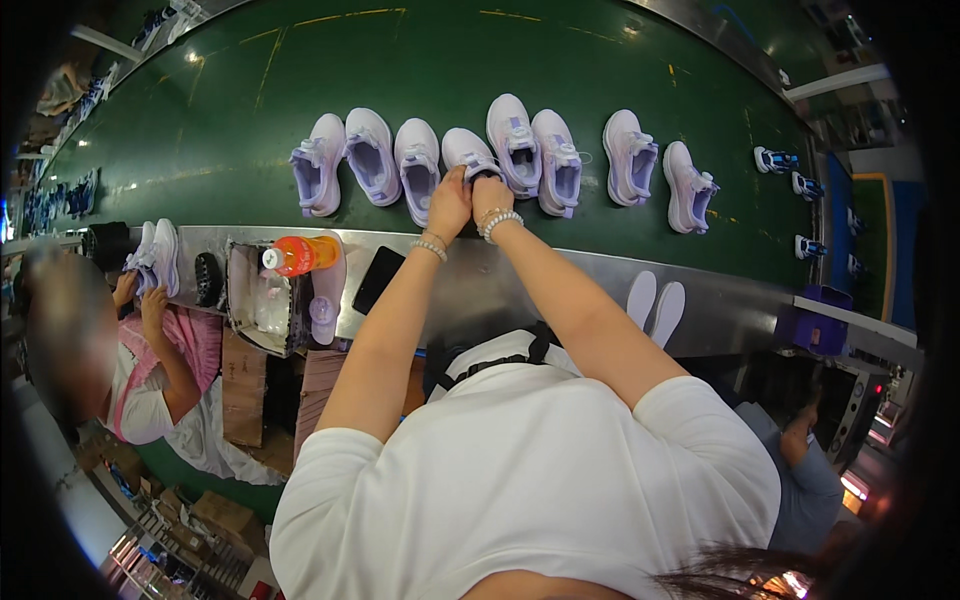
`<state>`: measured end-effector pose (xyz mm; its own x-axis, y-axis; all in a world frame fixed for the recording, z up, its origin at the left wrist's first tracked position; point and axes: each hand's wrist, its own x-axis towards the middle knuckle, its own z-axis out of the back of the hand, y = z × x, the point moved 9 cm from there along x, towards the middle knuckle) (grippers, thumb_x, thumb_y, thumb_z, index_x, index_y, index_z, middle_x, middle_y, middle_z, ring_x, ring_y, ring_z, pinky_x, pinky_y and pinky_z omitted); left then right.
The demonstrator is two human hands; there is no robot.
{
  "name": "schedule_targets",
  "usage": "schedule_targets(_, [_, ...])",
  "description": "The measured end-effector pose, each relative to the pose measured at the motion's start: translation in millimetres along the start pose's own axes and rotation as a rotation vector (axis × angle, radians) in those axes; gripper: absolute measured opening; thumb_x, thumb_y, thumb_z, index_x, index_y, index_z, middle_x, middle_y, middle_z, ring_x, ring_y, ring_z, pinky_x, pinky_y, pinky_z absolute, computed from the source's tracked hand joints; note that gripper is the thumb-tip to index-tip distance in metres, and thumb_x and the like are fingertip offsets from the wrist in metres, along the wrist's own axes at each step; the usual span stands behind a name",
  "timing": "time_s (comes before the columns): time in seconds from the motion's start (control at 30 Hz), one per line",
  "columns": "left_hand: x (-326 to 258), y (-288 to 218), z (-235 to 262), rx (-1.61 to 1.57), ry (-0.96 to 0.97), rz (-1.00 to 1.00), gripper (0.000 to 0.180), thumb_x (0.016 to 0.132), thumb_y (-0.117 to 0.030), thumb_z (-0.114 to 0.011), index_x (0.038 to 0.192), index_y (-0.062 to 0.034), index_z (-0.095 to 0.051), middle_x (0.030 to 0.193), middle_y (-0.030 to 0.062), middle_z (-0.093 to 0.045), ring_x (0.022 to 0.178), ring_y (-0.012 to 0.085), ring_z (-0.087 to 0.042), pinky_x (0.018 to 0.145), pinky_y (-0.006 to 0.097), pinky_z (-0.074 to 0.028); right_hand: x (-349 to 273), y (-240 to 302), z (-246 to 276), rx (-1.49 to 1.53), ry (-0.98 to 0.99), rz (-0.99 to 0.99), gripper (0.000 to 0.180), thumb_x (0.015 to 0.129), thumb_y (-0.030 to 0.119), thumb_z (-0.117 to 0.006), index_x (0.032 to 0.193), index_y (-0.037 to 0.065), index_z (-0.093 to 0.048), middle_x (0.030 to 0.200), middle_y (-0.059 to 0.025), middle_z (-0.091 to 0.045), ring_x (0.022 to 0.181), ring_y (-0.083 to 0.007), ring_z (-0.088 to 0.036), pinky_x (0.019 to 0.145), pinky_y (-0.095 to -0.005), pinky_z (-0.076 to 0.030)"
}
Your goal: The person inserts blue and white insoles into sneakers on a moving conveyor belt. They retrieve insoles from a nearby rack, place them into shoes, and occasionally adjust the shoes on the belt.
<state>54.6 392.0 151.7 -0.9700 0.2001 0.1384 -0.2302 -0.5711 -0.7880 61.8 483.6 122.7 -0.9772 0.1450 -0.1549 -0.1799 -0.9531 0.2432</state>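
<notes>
Both my hands reach forward onto one pale lilac and white sneaker (pixel 467 152) lying on the dark green conveyor belt (pixel 420 60). My left hand (pixel 450 203) grips its heel side and my right hand (pixel 491 196) presses beside it at the shoe's opening. Bead bracelets circle both wrists. The sneaker sits in a row of similar shoes: three to its left (pixel 371 155) and a pair right next to it on the right (pixel 540 148). Two more (pixel 631 155) lie further right.
A steel ledge (pixel 560 280) runs along the belt's near edge, bearing an orange bottle (pixel 300 254), a black phone (pixel 378 279), a box of clear bags (pixel 262 300) and two white insoles (pixel 655 300). A co-worker in pink (pixel 160 360) holds a sneaker at left. Small blue parts (pixel 776 160) lie far right.
</notes>
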Motion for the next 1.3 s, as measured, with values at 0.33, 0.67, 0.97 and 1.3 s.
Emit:
schedule_targets(0.33, [-7.8, 1.3, 4.4, 0.007, 0.010, -0.006, 0.033, 0.081, -0.004, -0.042, 0.112, 0.0017, -0.049, 0.116, 0.0202, -0.050, 0.102, 0.0370, -0.050, 0.085, 0.040, -0.042, 30.8, 0.9, -83.4, -0.120, 0.106, 0.253, 0.031, 0.082, 0.018, -0.044, 0.107, 0.004, -0.056, 0.111, -0.0162, -0.056, 0.097, -0.0277, -0.057, 0.085, -0.0344, -0.044])
schedule_targets(0.67, [-3.7, -9.6, 2.3, 0.069, 0.045, 0.067, 0.031, 0.082, -0.008, -0.043, 0.111, 0.0004, -0.050, 0.110, 0.0200, -0.054, 0.097, 0.0363, -0.053, 0.081, 0.040, -0.044, 22.9, -9.1, -59.3, -0.052, 0.144, 0.172, 0.024, 0.079, 0.015, -0.048, 0.095, 0.000, -0.059, 0.097, -0.0217, -0.059, 0.086, -0.0305, -0.060, 0.073, -0.0381, -0.049])
schedule_targets(0.97, [-29.0, -43.5, 22.8, -0.193, -0.139, 0.160, 0.038, 0.076, -0.002, -0.055, 0.112, 0.0072, -0.047, 0.109, 0.0236, -0.052, 0.101, 0.0390, -0.050, 0.087, 0.038, -0.041, -95.8, -12.0, 76.9, 0.343, -0.170, 0.262, 0.035, 0.076, 0.008, -0.052, 0.111, 0.002, -0.048, 0.126, -0.0156, -0.040, 0.113, -0.0327, -0.043, 0.090, -0.0407, -0.040])
schedule_targets(1.3, [17.5, 60.9, -131.0, 0.651, 0.740, 0.323, 0.044, 0.083, -0.017, -0.043, 0.123, 0.0011, -0.043, 0.127, 0.0233, -0.042, 0.116, 0.0304, -0.045, 0.099, 0.037, -0.033, -85.2, -29.0, 62.0, 0.296, 0.007, 0.189, 0.031, 0.075, 0.016, -0.057, 0.105, 0.008, -0.052, 0.117, -0.0084, -0.049, 0.100, -0.0265, -0.052, 0.081, -0.0374, -0.044])
